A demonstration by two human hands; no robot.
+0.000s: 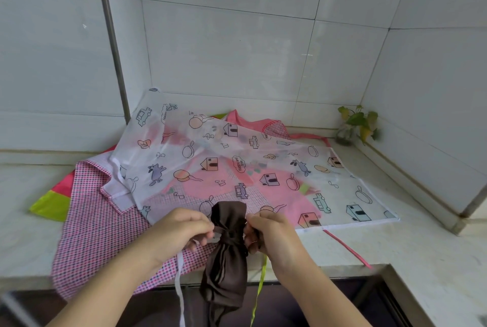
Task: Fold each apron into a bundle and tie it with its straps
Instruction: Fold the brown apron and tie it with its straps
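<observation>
Head cam: brown apron bundle (228, 245) at bench (369, 242) front edge, knot in progress.
L hand (181, 231) and R hand (271, 234) each pinched on a strap end at bundle's waist, pulling outward, prob. to cinch. Printed apron (237, 158), checked apron (97, 221) spread behind, not yet folded.

1. Both bare forearms reach forward from the lower edge of the view and converge toward the middle.
2. The left hand (181, 229) is palm-down, its fingers curled inward and its fingertips pinched together on its inner side.
3. The right hand (271, 234) mirrors it, knuckles up, fingers bent and closed.
4. The two hands sit close together, at the same level, not touching.
</observation>
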